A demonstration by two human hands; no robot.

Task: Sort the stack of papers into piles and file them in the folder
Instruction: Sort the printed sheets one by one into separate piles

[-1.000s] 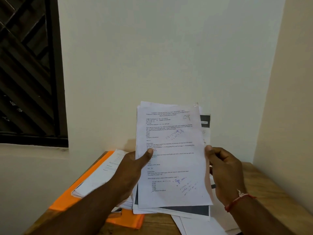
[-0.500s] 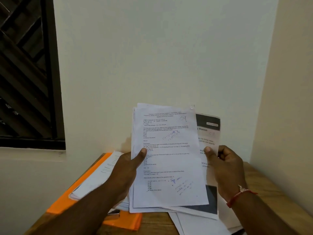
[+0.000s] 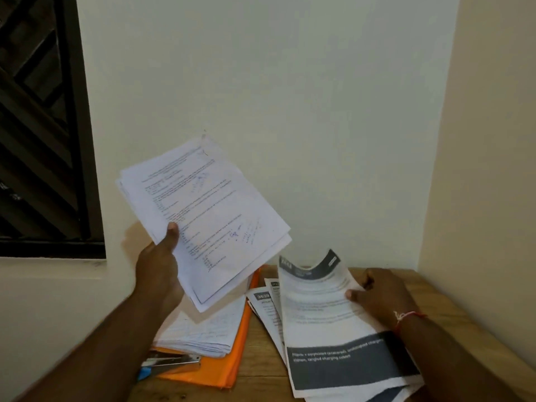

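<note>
**Item 1.** My left hand (image 3: 162, 265). The thumb is pressed on top of the stack of papers (image 3: 208, 210). The other fingers are out of sight beneath it, so I take this to be a pinch. The stack is held high, tilted and off to the left, which I judge leaves the table free for the other hand.

**Item 2.** My right hand (image 3: 374, 297). The thumb is on the right edge of one printed sheet (image 3: 324, 320) and the fingers are curled behind it, pinching it. The sheet bows and its top edge curls upward. It hangs over the right pile (image 3: 265, 303) of similar pages on the table (image 3: 261, 378) (the dark headers match, which is probably why it belongs there).

**Item 3.** Orange folder (image 3: 232, 355), lying on the left of the table. It carries a second pile (image 3: 203, 332) of white pages, kept apart from the dark-banded ones.

**Item 4.** Metal-and-blue object (image 3: 171, 362) at the folder's near edge (a stapler, perhaps).

**Not determined:**
- Whether the sheet already touches the right pile.
- Whether the folder lies open or closed.
- How many pages remain in the stack.
- Most of the printing, which is blurred.
- The right pile's near corner, which runs off the bottom edge.
- Item 4's identity.
</note>
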